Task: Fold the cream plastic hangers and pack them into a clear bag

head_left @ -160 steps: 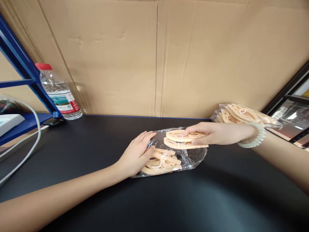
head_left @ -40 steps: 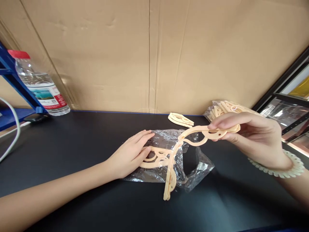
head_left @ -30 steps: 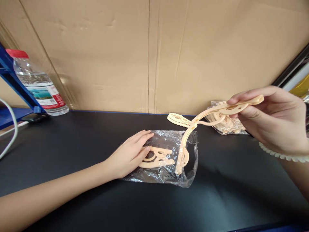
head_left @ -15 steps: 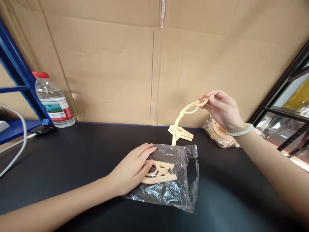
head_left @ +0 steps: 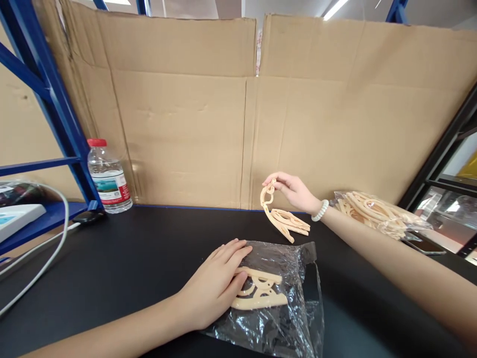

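Note:
My left hand [head_left: 214, 288] lies flat, fingers stretched, on a clear plastic bag [head_left: 257, 332]. Inside the bag is a beige folding hanger [head_left: 261, 302], partly covered by my fingers. Further back, my right hand [head_left: 294, 191] pinches one end of another beige folding hanger [head_left: 275, 220] that hangs down from the fingers. Its lower end is close to the tabletop; whether it touches I cannot tell. Just behind it rests a small pile of folded beige hangers [head_left: 300, 226], below my right hand.
At the right back, a clear bag of several beige hangers [head_left: 372, 211] lies beside a phone [head_left: 425, 244]. A water bottle [head_left: 110, 179] stands at the left back, near a black device [head_left: 88, 217] and a white cable [head_left: 59, 251]. A cardboard wall [head_left: 179, 139] closes off the back.
My right hand has come down and to the left, lowering the hanger beside the pile. My left hand stays on the bag. The camera view has tilted upward.

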The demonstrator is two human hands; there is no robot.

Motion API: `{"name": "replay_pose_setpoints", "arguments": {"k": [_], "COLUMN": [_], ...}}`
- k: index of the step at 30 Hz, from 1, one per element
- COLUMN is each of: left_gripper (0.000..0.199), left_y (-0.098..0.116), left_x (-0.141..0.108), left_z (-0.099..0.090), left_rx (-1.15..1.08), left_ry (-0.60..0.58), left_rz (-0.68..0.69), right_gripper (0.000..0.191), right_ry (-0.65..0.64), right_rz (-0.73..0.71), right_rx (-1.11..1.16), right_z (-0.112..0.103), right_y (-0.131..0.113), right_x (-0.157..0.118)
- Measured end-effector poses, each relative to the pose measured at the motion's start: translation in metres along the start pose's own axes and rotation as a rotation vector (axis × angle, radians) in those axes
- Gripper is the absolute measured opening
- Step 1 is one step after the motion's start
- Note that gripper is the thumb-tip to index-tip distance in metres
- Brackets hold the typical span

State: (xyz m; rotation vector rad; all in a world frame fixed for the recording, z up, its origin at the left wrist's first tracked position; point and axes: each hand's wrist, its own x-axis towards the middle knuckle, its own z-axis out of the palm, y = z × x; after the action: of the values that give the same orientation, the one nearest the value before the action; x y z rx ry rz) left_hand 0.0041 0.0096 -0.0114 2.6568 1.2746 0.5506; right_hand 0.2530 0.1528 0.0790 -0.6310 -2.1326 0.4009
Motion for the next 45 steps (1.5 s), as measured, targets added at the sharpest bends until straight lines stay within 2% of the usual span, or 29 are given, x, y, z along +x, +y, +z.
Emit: {"name": "replay_pose_setpoints", "arguments": {"k": [2, 5, 7, 11, 13, 15, 16, 17, 19, 21, 24, 27, 31, 36, 42, 45], "left_gripper": [0.045, 0.045, 0.045, 0.044, 0.044, 0.045, 0.045, 0.045, 0.044, 0.044, 0.044, 0.045, 0.045, 0.045, 0.045, 0.045], "left_y": [-0.001, -0.002, -0.003, -0.001, 0.0, 0.001, 0.002, 0.002, 0.002, 0.002, -0.001, -0.002, 0.0, 0.001, -0.002, 0.0], "left_x": [-0.001, 0.0, 0.0, 0.002, 0.002, 0.003, 0.003, 0.003, 0.003, 0.004, 0.005, 0.005, 0.006, 0.006, 0.006, 0.006], "left_z": [0.001, 0.002, 0.001, -0.001, -0.003, -0.003, -0.004, -0.004, -0.004, -0.003, -0.001, 0.0, -0.001, -0.002, 0.0, -0.001], "left_rx": [0.003, 0.01, 0.016, 0.028, 0.033, 0.036, 0.036, 0.036, 0.036, 0.036, 0.033, 0.033, 0.037, 0.042, 0.021, 0.016], "left_ry": [0.011, 0.022, 0.03, 0.008, 0.004, 0.001, -0.005, -0.011, -0.023, -0.02, -0.014, -0.012, -0.016, -0.03, -0.001, -0.007], "left_rz": [0.012, 0.025, 0.032, 0.028, 0.026, 0.013, 0.004, -0.004, -0.01, 0.002, 0.016, 0.022, 0.02, 0.005, 0.031, 0.014], "right_gripper": [0.023, 0.022, 0.021, 0.022, 0.024, 0.025, 0.024, 0.023, 0.023, 0.024, 0.03, 0.039, 0.044, 0.05, 0.053, 0.051], "right_ry": [-0.012, 0.04, 0.056, -0.055, -0.056, -0.03, -0.067, -0.146, -0.361, -0.513, -0.682, -0.767, -0.732, -0.638, -0.712, -0.725], "right_rz": [-0.001, 0.023, 0.071, 0.108, 0.126, 0.192, 0.224, 0.219, 0.119, 0.068, 0.044, -0.003, -0.113, -0.213, -0.196, -0.256], "right_rx": [-0.034, -0.081, -0.117, -0.218, -0.255, -0.228, -0.18, -0.13, -0.052, -0.039, -0.094, -0.201, -0.359, -0.312, -0.319, -0.306], "right_z": [0.01, 0.017, 0.015, -0.001, -0.01, -0.018, -0.021, -0.023, -0.026, -0.026, -0.024, -0.02, -0.014, -0.009, 0.013, 0.031], "right_y": [0.004, 0.015, 0.026, 0.036, 0.024, -0.001, -0.017, -0.034, -0.065, -0.087, -0.099, -0.099, -0.099, -0.099, -0.099, -0.096], "right_x": [-0.013, -0.04, -0.058, -0.081, -0.087, -0.092, -0.094, -0.097, -0.105, -0.114, -0.127, -0.136, -0.141, -0.14, -0.126, -0.115]}}
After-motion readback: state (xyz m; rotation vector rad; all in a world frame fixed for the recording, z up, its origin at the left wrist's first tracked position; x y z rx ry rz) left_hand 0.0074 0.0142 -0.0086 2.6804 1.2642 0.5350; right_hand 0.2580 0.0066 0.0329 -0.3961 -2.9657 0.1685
